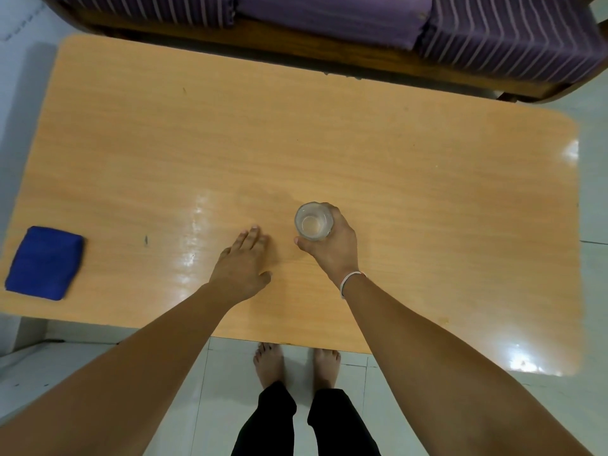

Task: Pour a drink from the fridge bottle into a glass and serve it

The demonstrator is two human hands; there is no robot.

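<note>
Hidden, cropped, or too faint to read

Behind the right hand: the near and right side of the glass, its base and whether it touches the table impossible to tell; level of clear liquid inside hard to judge. Under the left hand: palm out of sight, contact with the tabletop unclear. Cut off at the top edge: the striped sofa. Cropped at the bottom: both forearms and dark trousers. Hidden by the table's near edge: some toes of the bare feet.
</note>
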